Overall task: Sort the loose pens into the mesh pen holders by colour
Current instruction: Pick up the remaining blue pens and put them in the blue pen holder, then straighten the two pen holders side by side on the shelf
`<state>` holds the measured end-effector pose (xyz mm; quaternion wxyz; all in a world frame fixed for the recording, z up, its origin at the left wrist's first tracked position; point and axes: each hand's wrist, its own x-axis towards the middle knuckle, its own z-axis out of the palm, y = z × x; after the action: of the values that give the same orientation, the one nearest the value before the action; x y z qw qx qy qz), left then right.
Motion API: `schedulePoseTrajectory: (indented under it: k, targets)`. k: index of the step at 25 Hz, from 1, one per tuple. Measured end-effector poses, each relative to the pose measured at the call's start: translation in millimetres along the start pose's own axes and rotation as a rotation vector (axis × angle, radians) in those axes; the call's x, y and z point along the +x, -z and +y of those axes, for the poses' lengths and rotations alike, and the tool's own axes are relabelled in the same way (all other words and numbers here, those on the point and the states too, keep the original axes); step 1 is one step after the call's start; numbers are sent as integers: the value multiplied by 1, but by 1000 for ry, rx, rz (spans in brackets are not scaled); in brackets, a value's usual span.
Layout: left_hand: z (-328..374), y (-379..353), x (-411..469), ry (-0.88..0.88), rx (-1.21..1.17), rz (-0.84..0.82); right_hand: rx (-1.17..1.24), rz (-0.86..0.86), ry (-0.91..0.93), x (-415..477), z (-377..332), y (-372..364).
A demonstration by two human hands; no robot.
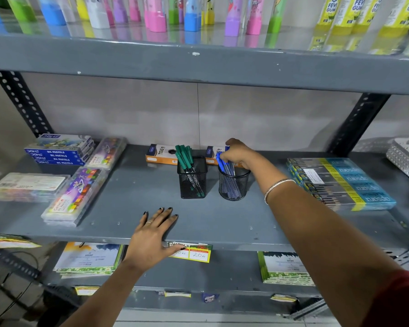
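Two black mesh pen holders stand mid-shelf. The square holder (193, 182) on the left holds several green pens (184, 158). To its right, the round holder (233, 185) holds several blue pens (223, 165). My right hand (237, 152) reaches over the round holder, fingers closed around the tops of the blue pens. My left hand (152, 234) lies flat on the shelf's front edge, fingers spread, holding nothing. No loose pens show on the shelf.
Behind the holders lie two orange pencil boxes (159, 154). Oil pastel boxes (59, 151) and clear crayon cases (77, 197) fill the left side. A stack of teal pencil packs (345, 182) lies right. The upper shelf (198, 64) overhangs close above.
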<state>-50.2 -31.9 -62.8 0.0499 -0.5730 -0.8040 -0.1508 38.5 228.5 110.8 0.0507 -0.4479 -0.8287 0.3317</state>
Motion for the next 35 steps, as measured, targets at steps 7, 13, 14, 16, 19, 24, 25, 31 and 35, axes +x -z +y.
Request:
schedulePoseTrajectory:
  k: [7, 13, 14, 16, 19, 24, 25, 31, 35]
  targets:
    - [0, -2, 0, 1, 13, 7, -245, 67, 192, 2, 14, -20]
    - [0, 0, 0, -1, 25, 6, -545, 184, 325, 2, 19, -23]
    - [1, 0, 0, -2, 25, 6, -577, 203, 326, 2, 18, -24]
    - [1, 0, 0, -5, 24, 11, -609, 222, 317, 3, 17, -25]
    - [0, 0, 0, -4, 24, 3, -599, 259, 283, 6, 17, -25]
    - [-1, -1, -1, -6, 24, -17, -570, 246, 218, 4, 19, -24]
    - [-1, -2, -1, -5, 21, -18, -542, 240, 213, 3, 19, -22]
    - [-4, -3, -1, 7, 33, -27, 99, 349, 90, -1, 36, 3]
    - [4, 6, 3, 42, -28, 25, 245, 359, 109, -5, 64, -2]
